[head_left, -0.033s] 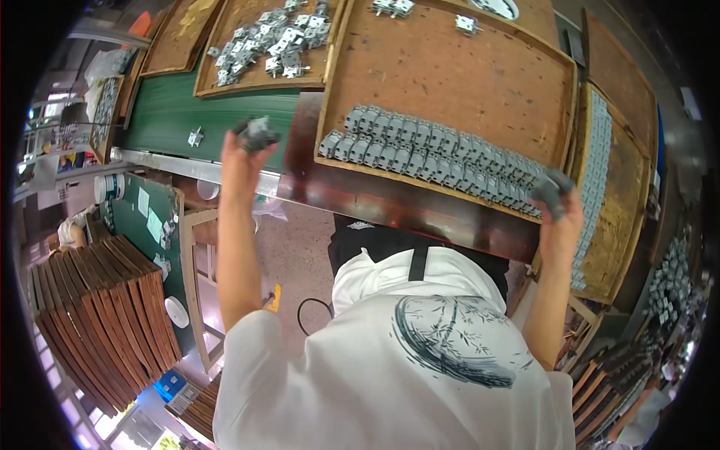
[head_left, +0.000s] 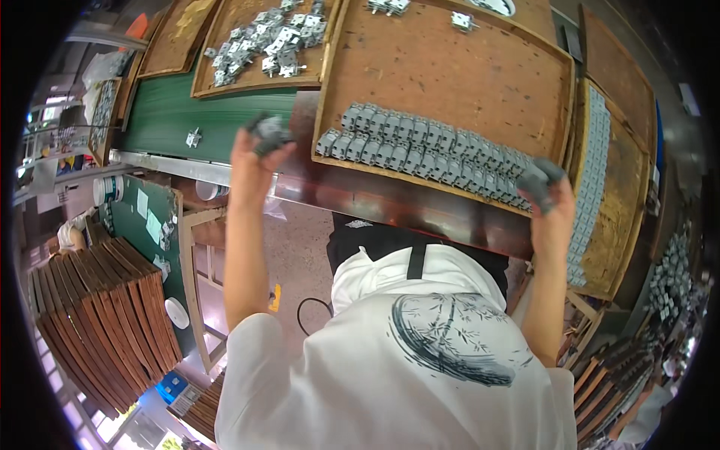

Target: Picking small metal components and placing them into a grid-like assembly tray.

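Observation:
My left hand (head_left: 253,154) is raised above the green belt (head_left: 225,120), just left of the large wooden tray (head_left: 450,67). Dark grey coverings show on its fingertips, and its fingers are closed round a small grey metal part (head_left: 273,129). My right hand (head_left: 553,206) is over the front right corner of that tray, near the end of two rows of grey block-shaped parts (head_left: 420,142). Grey coverings hide its fingertips too. Its fingers look closed, but whatever they hold cannot be made out.
A second wooden tray (head_left: 201,84) at the far left holds a heap of loose metal parts (head_left: 289,37). One loose part (head_left: 193,138) lies on the belt. Another tray (head_left: 619,247) with grey parts stands at right. Stacked wooden trays (head_left: 105,322) stand at lower left.
My left hand has shifted slightly to the right with the metal part. My right hand has moved a little to the left.

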Action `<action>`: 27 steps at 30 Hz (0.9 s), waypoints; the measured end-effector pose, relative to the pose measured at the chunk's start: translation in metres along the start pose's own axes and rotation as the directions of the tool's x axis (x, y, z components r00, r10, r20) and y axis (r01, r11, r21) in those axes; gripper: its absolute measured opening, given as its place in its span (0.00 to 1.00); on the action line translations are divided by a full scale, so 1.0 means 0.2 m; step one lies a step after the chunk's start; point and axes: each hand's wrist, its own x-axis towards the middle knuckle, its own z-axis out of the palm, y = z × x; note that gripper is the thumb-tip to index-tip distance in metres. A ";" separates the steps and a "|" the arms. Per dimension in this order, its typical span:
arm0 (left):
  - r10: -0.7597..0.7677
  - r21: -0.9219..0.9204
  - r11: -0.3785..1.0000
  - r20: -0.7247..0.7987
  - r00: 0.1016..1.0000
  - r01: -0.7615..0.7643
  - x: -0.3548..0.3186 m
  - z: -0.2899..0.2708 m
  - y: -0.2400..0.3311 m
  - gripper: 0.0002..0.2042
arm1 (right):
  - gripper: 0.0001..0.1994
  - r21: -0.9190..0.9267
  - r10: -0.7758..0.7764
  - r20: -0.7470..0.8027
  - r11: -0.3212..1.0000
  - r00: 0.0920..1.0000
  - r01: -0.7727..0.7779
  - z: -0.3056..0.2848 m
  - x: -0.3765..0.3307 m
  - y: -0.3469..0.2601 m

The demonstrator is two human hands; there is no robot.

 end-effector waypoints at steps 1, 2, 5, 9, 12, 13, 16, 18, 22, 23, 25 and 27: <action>-0.075 -0.068 0.994 0.058 0.995 0.079 -0.08 0.17 -0.03 0.16 | 0.18 -0.015 -0.038 0.076 0.999 0.996 0.039 0.11 -0.02 -0.03; -0.145 -0.132 0.978 0.119 0.982 0.160 -0.14 0.30 -0.07 0.16 | 0.18 -0.072 0.004 0.153 0.997 0.988 0.007 0.16 -0.04 -0.01; -0.104 -0.128 0.979 0.350 0.931 0.157 -0.32 0.63 -0.15 0.20 | 0.15 -0.205 0.081 0.377 0.979 0.923 -0.002 0.37 -0.15 -0.20; -0.046 0.009 0.999 0.460 0.887 0.047 -0.41 0.77 -0.14 0.19 | 0.15 -0.583 -0.354 0.500 0.537 0.790 0.610 0.37 -0.14 -0.22; -0.064 0.075 0.997 0.515 0.855 0.030 -0.42 0.80 -0.12 0.19 | 0.14 -0.536 -0.449 0.511 0.499 0.733 0.681 0.36 -0.14 -0.23; -0.037 0.079 0.997 0.550 0.835 -0.008 -0.43 0.82 -0.12 0.18 | 0.14 -0.542 -0.433 0.518 0.501 0.737 0.675 0.35 -0.15 -0.23; -0.031 0.111 0.993 0.575 0.817 -0.041 -0.45 0.85 -0.13 0.17 | 0.13 -0.555 -0.419 0.508 0.509 0.753 0.658 0.34 -0.17 -0.22; -0.027 0.125 0.991 0.564 0.826 -0.053 -0.49 0.87 -0.20 0.17 | 0.12 -0.594 -0.499 0.515 0.378 0.696 0.710 0.34 -0.15 -0.19; 0.057 0.261 0.939 0.525 0.849 -0.224 -0.54 0.89 -0.28 0.21 | 0.11 -0.621 -0.527 0.533 0.289 0.663 0.729 0.36 -0.13 -0.08; 0.057 0.283 0.932 0.501 0.864 -0.225 -0.54 0.89 -0.30 0.22 | 0.11 -0.621 -0.546 0.517 0.291 0.660 0.727 0.37 -0.12 -0.04; 0.067 0.377 0.879 0.509 0.858 -0.292 -0.52 0.88 -0.29 0.28 | 0.11 -0.618 -0.569 0.502 0.290 0.651 0.731 0.39 -0.11 -0.03; 0.058 0.481 0.811 0.500 0.864 -0.333 -0.57 0.90 -0.21 0.32 | 0.11 -0.607 -0.548 0.468 0.371 0.693 0.703 0.41 -0.12 -0.05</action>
